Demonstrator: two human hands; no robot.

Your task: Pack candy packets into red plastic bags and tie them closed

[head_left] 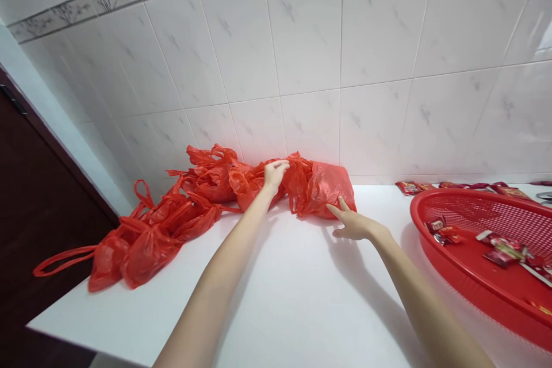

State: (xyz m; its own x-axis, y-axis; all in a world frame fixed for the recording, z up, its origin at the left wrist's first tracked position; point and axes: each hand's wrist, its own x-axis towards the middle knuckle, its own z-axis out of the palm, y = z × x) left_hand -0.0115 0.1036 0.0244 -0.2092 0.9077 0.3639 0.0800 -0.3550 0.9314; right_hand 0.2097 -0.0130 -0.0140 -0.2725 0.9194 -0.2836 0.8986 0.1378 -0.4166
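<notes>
A filled red plastic bag [331,187] lies on the white table against the tiled wall, its crumpled top turned to the left. At that top, the fingers of my left hand [275,175] are closed on the thin red plastic. My right hand [354,223] has its fingers spread at the bag's lower right side, the fingertips against or very close to it. Another red bag [248,184] sits just behind and left of my left hand, partly hidden by it. What the bags contain is hidden.
Several more red bags [150,250] lie along the wall towards the table's left edge, one handle loop hanging past it. A red plastic basket [448,259] with a few small wrapped packets stands at the right. More red packets [411,187] lie behind it. A dark door [43,201] is at the left.
</notes>
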